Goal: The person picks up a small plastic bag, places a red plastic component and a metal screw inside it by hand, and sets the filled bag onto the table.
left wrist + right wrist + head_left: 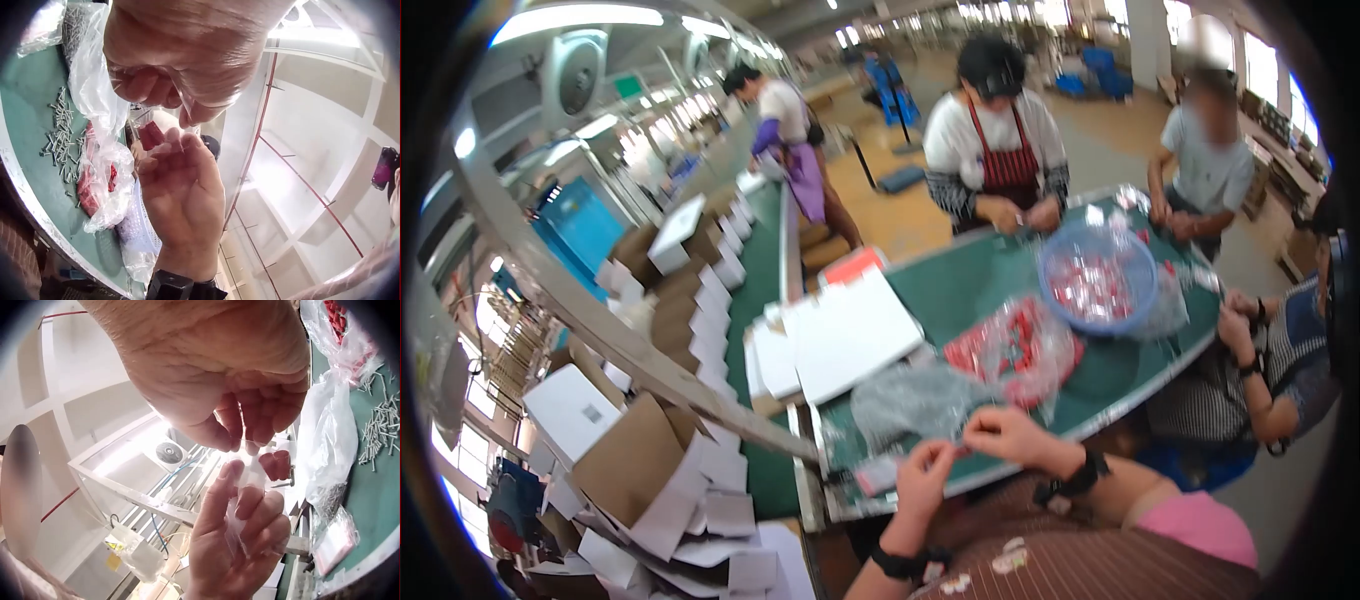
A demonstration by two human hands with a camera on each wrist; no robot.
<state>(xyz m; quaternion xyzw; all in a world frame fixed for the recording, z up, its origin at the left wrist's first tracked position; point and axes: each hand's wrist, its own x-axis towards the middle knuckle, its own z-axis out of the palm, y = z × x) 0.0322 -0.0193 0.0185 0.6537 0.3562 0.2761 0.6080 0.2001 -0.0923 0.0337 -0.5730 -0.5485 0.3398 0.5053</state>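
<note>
In the head view my left hand [925, 485] and right hand [1018, 440] meet fingertip to fingertip above the near edge of the green table. Between them is a small clear plastic bag [253, 472], pinched by the thumb and fingers of each hand. Red plastic pieces [275, 465] and a screw [284, 484] show at the bag in the right wrist view. From the left wrist, the red pieces [150, 134] appear beside the right fingertips. My left palm is turned up beneath the bag in the right wrist view, with film lying across its fingers.
Loose screws [380, 432] lie on the table [940, 290] by a bag of screws [328, 450]. Nearby are flat small bags [336, 540], a bag of red pieces [1015, 350] and a blue basin [1052, 300]. White boards [850, 335] and boxes stand left; other people work around the table.
</note>
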